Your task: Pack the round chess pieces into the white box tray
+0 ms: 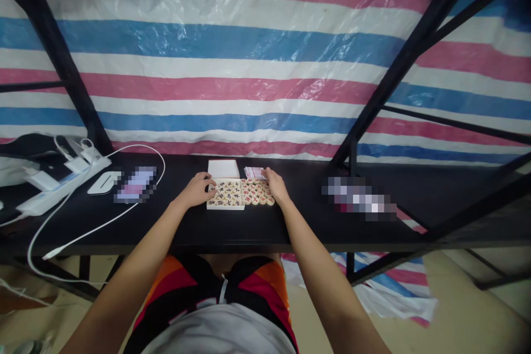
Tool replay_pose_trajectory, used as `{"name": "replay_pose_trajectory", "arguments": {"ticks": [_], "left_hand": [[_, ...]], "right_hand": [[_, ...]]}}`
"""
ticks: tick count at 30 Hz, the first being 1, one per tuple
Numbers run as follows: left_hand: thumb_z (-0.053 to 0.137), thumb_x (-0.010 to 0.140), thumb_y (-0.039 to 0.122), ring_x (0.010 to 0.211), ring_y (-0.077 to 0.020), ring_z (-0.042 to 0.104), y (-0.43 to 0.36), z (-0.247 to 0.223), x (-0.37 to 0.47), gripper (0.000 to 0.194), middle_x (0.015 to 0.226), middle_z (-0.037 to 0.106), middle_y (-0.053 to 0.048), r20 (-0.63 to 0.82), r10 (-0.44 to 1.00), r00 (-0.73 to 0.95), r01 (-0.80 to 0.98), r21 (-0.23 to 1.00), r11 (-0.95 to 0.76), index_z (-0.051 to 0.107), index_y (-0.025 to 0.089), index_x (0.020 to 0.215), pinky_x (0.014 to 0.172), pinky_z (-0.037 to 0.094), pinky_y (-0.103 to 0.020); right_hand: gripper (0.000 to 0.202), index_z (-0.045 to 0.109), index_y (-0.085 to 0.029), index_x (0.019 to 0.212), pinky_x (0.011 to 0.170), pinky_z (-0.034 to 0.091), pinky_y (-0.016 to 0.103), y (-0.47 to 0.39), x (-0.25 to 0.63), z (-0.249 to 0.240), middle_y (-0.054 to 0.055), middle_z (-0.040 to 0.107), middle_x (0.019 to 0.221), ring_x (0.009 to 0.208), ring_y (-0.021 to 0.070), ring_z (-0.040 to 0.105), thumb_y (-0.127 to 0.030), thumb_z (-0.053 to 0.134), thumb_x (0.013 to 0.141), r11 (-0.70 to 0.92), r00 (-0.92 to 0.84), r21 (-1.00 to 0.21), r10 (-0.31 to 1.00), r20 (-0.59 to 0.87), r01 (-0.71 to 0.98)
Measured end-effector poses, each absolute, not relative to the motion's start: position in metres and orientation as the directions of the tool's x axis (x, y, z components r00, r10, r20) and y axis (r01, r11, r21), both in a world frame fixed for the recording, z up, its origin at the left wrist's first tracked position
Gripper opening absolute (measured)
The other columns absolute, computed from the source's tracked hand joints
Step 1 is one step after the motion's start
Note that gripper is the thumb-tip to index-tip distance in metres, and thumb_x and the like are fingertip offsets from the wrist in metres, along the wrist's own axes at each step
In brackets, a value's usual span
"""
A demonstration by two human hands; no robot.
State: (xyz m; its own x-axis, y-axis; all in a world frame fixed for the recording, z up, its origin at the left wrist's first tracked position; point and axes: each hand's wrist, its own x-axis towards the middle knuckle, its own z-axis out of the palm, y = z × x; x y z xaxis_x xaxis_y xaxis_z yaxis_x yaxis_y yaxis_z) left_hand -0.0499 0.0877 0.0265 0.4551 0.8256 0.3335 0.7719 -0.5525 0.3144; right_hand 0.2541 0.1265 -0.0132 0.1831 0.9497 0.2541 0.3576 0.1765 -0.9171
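A white box (225, 206) on the black desk holds rows of round xiangqi pieces (226, 192) with dark characters. Right against it, more xiangqi pieces with red characters (258, 192) lie in rows on the desk. At the box's left side is my left hand (198, 190), its fingertips and thumb apart and touching the rim or the nearest pieces. My right hand (275, 185) lies along the right end of the red pieces, fingers stretched toward a folded pink-and-white paper (254, 172). Its fingertips partly cover the paper's edge. Neither hand visibly grasps anything.
Behind the box lies a white lid (223, 168). On the left are a power strip (62, 185), a loose white cable (99, 225) and a blurred phone-like object (136, 184). Another blurred item (359, 198) lies right. Black metal posts (373, 105) rise before striped sheeting (232, 83).
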Motion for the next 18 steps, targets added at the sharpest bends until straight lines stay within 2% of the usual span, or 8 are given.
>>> {"name": "replay_pose_trajectory", "arguments": {"ticks": [3, 6, 9, 13, 18], "left_hand": [[0.053, 0.078, 0.04, 0.117, -0.0291, 0.043, 0.087, 0.027, -0.049, 0.03, 0.117, 0.051, -0.011, 0.321, 0.831, 0.454, 0.773, 0.323, -0.547, 0.069, 0.019, 0.092, 0.101, 0.035, -0.043], [0.054, 0.077, 0.04, 0.117, -0.0288, 0.042, 0.086, 0.027, -0.049, 0.029, 0.119, 0.05, -0.011, 0.315, 0.838, 0.445, 0.77, 0.343, -0.537, 0.068, 0.019, 0.092, 0.101, 0.034, -0.043], [0.056, 0.076, 0.04, 0.117, -0.0281, 0.043, 0.086, 0.027, -0.049, 0.029, 0.118, 0.05, -0.011, 0.314, 0.845, 0.432, 0.762, 0.373, -0.528, 0.066, 0.019, 0.093, 0.102, 0.034, -0.041], [0.057, 0.075, 0.037, 0.115, -0.0271, 0.044, 0.086, 0.028, -0.049, 0.025, 0.117, 0.051, -0.01, 0.331, 0.839, 0.431, 0.746, 0.393, -0.538, 0.065, 0.02, 0.092, 0.101, 0.034, -0.041], [0.055, 0.076, 0.033, 0.098, -0.0241, 0.052, 0.085, 0.034, -0.049, 0.021, 0.097, 0.061, -0.006, 0.361, 0.815, 0.453, 0.736, 0.365, -0.57, 0.065, 0.02, 0.089, 0.091, 0.04, -0.038]], "right_hand": [[0.059, 0.066, -0.021, 0.108, 0.098, 0.038, 0.036, 0.119, 0.252, -0.006, 0.007, 0.064, 0.114, 0.109, 0.0223, 0.056, -0.061, 0.029, 0.086, 0.165, 0.169, -0.905, 0.954, 0.247, 0.392], [0.06, 0.067, -0.022, 0.107, 0.097, 0.037, 0.036, 0.109, 0.247, 0.003, 0.006, 0.063, 0.115, 0.109, 0.0228, 0.056, -0.061, 0.026, 0.087, 0.142, 0.084, -0.87, 0.975, 0.205, 0.473], [0.056, 0.069, -0.024, 0.103, 0.098, 0.035, 0.036, 0.103, 0.243, 0.011, 0.006, 0.066, 0.111, 0.108, 0.0239, 0.056, -0.059, 0.029, 0.087, 0.171, -0.033, -0.814, 0.982, 0.184, 0.555], [0.054, 0.071, -0.023, 0.098, 0.096, 0.036, 0.035, 0.1, 0.242, 0.015, 0.006, 0.068, 0.104, 0.106, 0.0245, 0.058, -0.056, 0.03, 0.088, 0.19, -0.053, -0.783, 0.979, 0.197, 0.593], [0.053, 0.071, -0.024, 0.098, 0.093, 0.037, 0.032, 0.098, 0.24, 0.017, 0.004, 0.068, 0.105, 0.104, 0.0224, 0.058, -0.053, 0.027, 0.09, 0.236, -0.081, -0.759, 0.968, 0.236, 0.607]]}}
